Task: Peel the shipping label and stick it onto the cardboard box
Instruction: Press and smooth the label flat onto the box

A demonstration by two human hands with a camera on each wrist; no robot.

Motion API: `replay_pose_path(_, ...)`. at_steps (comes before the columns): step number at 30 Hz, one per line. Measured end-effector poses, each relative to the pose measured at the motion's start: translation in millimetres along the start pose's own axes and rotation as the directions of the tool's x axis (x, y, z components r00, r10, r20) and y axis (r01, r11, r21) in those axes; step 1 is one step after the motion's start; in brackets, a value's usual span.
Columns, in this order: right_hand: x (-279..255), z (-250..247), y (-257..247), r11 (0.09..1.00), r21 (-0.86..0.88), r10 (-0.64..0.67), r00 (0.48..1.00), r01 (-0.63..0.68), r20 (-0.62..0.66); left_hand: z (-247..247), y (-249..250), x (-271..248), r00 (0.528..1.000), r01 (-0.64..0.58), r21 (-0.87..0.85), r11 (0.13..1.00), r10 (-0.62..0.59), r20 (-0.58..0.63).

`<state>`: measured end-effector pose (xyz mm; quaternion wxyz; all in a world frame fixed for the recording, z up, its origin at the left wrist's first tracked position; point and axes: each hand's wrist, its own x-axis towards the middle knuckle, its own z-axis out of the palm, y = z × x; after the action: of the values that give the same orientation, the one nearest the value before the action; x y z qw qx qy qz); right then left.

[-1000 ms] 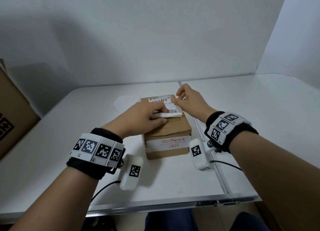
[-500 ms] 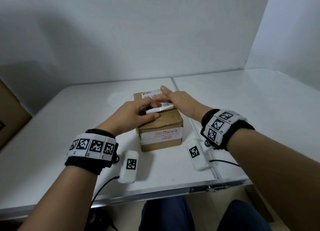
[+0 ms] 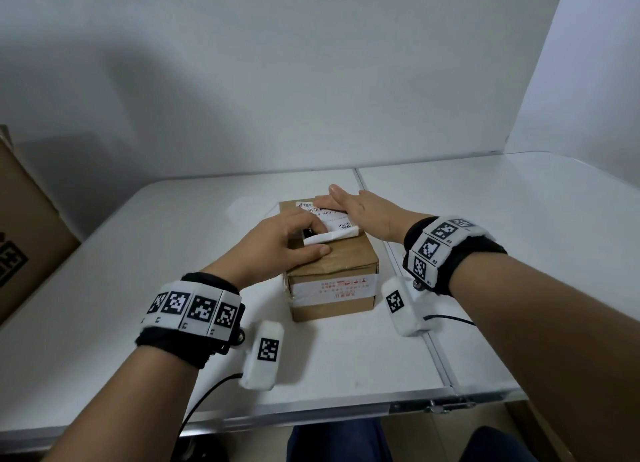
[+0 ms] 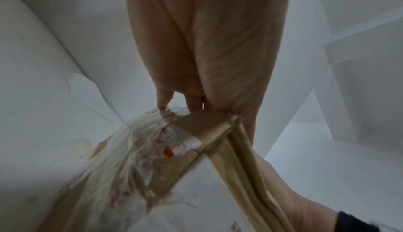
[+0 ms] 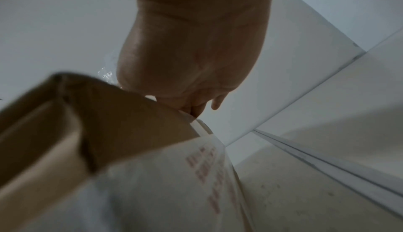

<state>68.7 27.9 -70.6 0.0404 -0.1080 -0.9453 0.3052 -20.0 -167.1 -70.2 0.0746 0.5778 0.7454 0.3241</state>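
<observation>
A small brown cardboard box (image 3: 341, 265) stands on the white table (image 3: 173, 253), sealed with tape. The white shipping label (image 3: 337, 219) lies on the far half of its top. My right hand (image 3: 346, 201) lies flat on the label's far right part, fingers straight and pointing left. My left hand (image 3: 304, 243) rests on the box top and pinches the label's curled white near edge (image 3: 332, 237) between thumb and fingers. The left wrist view shows the left hand's fingers (image 4: 191, 100) on the taped box (image 4: 196, 129). In the right wrist view the palm of my right hand (image 5: 191, 54) presses the box (image 5: 113, 115).
A big brown carton (image 3: 24, 226) stands at the table's left edge. A seam (image 3: 412, 298) between two tabletops runs just right of the small box. White walls close the back and right. The table's metal front edge (image 3: 311, 416) is near my legs.
My right hand has opened from curled fingertips to a flat palm laid across the label. My left hand keeps its pinch on the near edge, and more of the label now shows.
</observation>
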Motion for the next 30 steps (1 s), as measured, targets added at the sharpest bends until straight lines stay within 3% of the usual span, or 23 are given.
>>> replay_pose_path(5,-1,6,7,0.992,-0.117,-0.049,0.999,0.047,-0.021,0,-1,1,1.0,0.01,0.011,1.0,-0.01,0.003)
replay_pose_path(13,-4,9,10,0.947,-0.319,0.008,0.995,-0.04,-0.102,0,-1,0,1.0,0.02,0.028,0.999,-0.02,-0.003)
replay_pose_path(23,-21,8,-9,0.936,-0.337,0.042,0.982,-0.104,-0.184,0,1,-4,0.998,0.059,-0.04,0.997,-0.059,0.0)
replay_pose_path(27,-25,12,-11,0.879,-0.465,-0.012,0.971,-0.103,-0.238,-1,-7,-5,0.997,0.082,-0.065,0.995,-0.082,-0.003)
replay_pose_path(30,-27,6,-9,0.88,-0.473,-0.138,0.932,-0.039,-0.334,-1,-10,-6,0.997,0.079,-0.071,0.994,-0.081,-0.021)
